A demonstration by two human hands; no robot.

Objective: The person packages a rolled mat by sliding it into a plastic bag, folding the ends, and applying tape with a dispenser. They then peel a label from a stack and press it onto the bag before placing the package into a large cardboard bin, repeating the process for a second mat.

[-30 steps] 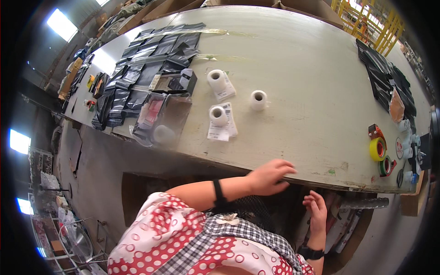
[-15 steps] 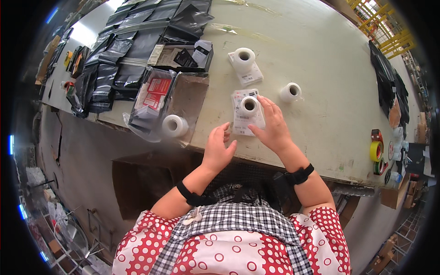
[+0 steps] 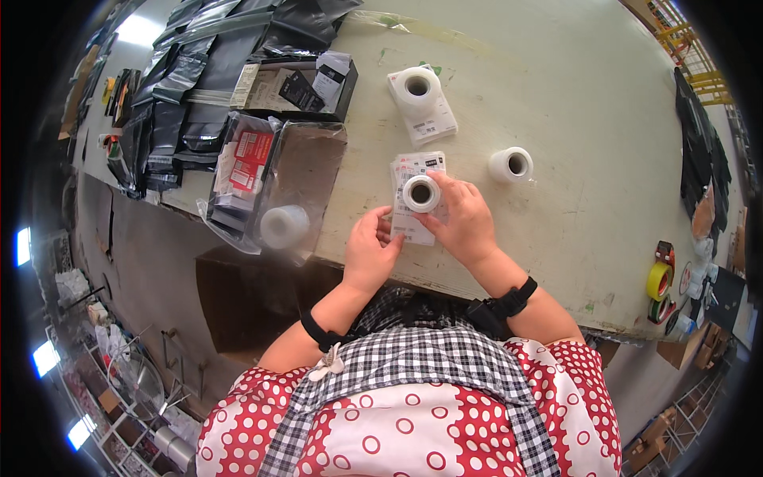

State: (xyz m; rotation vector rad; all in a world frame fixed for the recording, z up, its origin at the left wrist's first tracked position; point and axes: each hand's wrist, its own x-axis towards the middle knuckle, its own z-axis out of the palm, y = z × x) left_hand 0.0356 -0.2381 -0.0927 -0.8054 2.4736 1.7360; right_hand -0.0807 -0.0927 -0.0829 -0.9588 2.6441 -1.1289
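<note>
A roll of clear film [image 3: 421, 193] stands on a stack of printed labels [image 3: 414, 230] in front of me. My right hand [image 3: 466, 225] closes on this roll from the right, thumb at the near side and fingers at the far side. At the stack's left edge is my left hand [image 3: 369, 253], its fingers loosely curved and the thumb apart, close against the labels; exact contact is hard to see. Farther back, a second film roll [image 3: 417, 91] stands on another label stack [image 3: 435, 125]. To the right is a third roll [image 3: 510, 164], directly on the table [image 3: 588, 119].
Left of my hands lie an open box with red and white cards [image 3: 245, 167], a dark box with cards [image 3: 338, 99] and another film roll [image 3: 284, 227]. Black plastic bags [image 3: 214, 71] cover the far left. Tape rolls [image 3: 660, 281] sit near the right edge.
My right hand has come in and closed on the film roll. My left hand has moved to the left edge of the label stack. The view has shifted slightly.
</note>
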